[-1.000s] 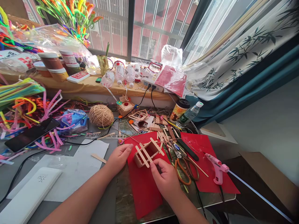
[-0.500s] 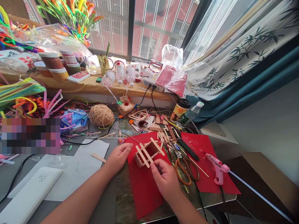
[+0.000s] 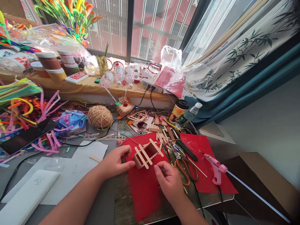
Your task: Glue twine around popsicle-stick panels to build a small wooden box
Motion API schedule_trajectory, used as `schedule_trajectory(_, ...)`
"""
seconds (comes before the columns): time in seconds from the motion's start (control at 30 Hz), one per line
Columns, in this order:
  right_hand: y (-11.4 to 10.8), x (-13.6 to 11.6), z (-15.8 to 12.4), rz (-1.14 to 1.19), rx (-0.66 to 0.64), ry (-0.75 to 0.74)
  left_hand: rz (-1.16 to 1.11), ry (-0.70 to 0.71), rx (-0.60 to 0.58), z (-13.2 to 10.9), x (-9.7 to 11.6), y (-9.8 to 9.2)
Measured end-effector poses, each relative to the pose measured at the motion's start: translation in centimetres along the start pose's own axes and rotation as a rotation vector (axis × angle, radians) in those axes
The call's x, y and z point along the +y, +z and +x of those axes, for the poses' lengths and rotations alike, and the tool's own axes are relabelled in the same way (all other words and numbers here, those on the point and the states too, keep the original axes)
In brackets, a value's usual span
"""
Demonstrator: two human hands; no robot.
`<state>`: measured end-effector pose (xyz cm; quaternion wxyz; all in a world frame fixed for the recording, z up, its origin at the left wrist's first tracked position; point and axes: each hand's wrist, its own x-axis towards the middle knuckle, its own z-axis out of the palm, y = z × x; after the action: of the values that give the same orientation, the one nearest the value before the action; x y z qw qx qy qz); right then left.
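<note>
A small open box made of craft sticks (image 3: 138,162) stands on a red sheet (image 3: 145,197). Three craft sticks (image 3: 145,155) lie across its top, two close together at the near left end and one at the far right end. My left hand (image 3: 116,161) is open at the box's left side, thumb and forefinger apart, the thumb tip at or very near the wall. Just right of the stick ends is my right hand (image 3: 170,180), its fingers loosely curled and parted from the thumb. I see nothing in it, and it is clear of the sticks.
Scissors (image 3: 184,170) and loose craft sticks (image 3: 161,134) lie right of and behind the box. A pink glue gun (image 3: 217,170) rests on another red sheet. A twine ball (image 3: 100,117), a water bottle (image 3: 189,115) and a white power bank (image 3: 30,195) surround the work.
My right hand has let go of the nearer stick's end and drawn slightly right. My left hand has opened, its thumb moving down toward the box. The view has shifted a little.
</note>
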<state>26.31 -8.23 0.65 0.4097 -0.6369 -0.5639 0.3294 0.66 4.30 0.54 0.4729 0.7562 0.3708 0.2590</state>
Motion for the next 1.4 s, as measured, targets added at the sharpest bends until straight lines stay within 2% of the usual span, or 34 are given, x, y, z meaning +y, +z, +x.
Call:
schedule_trajectory(0.13, -3.5, 1.7, 1.4, -0.273, 0.184, 0.058, 0.285, -0.045, -0.164, -0.2, 0.8, -0.8)
schedule_trajectory(0.2, -5.1, 2.3, 2.7, -0.375, 0.200, 0.081, 0.415, -0.089, -0.209, 0.0, 1.1, -0.4)
schedule_trajectory(0.27, -6.0, 2.7, 4.2, -0.445, 0.154, 0.092, 0.506, -0.116, -0.221, 0.3, 1.4, 0.2)
schedule_trajectory(0.33, -5.8, 3.0, 5.5, -0.521, 0.097, 0.104, 0.559, -0.134, -0.219, 0.4, 1.6, 0.9)
schedule_trajectory(0.57, -2.4, 3.4, 8.4, -0.730, 0.012, 0.198, 0.623, -0.201, -0.178, 0.6, 1.8, 2.1)
schedule_trajectory(0.8, -2.3, 3.1, 9.4, -0.771, -0.018, 0.293, 0.572, -0.109, -0.154, 0.5, 2.1, 2.5)
schedule_trajectory(0.93, -3.9, 2.7, 8.2, -0.721, 0.000, 0.291, 0.562, -0.099, -0.149, 0.5, 2.2, 2.3)
schedule_trajectory(1.07, -6.5, 2.0, 5.7, -0.598, 0.074, 0.248, 0.571, -0.088, -0.153, 0.4, 2.1, 2.1)
schedule_trajectory(1.13, -7.0, 1.4, 4.1, -0.517, 0.116, 0.212, 0.578, -0.096, -0.159, 0.4, 2.0, 2.1)
schedule_trajectory(1.2, -6.5, 0.7, 2.6, -0.355, 0.162, 0.167, 0.577, -0.111, -0.168, 0.5, 1.9, 2.0)
schedule_trajectory(1.33, -4.4, -0.9, 0.4, 0.121, 0.208, 0.126, 0.565, -0.138, -0.173, 0.7, 1.9, 2.1)
schedule_trajectory(1.4, -4.1, -1.2, -0.2, 0.185, 0.184, 0.149, 0.566, -0.143, -0.172, 0.7, 1.8, 2.1)
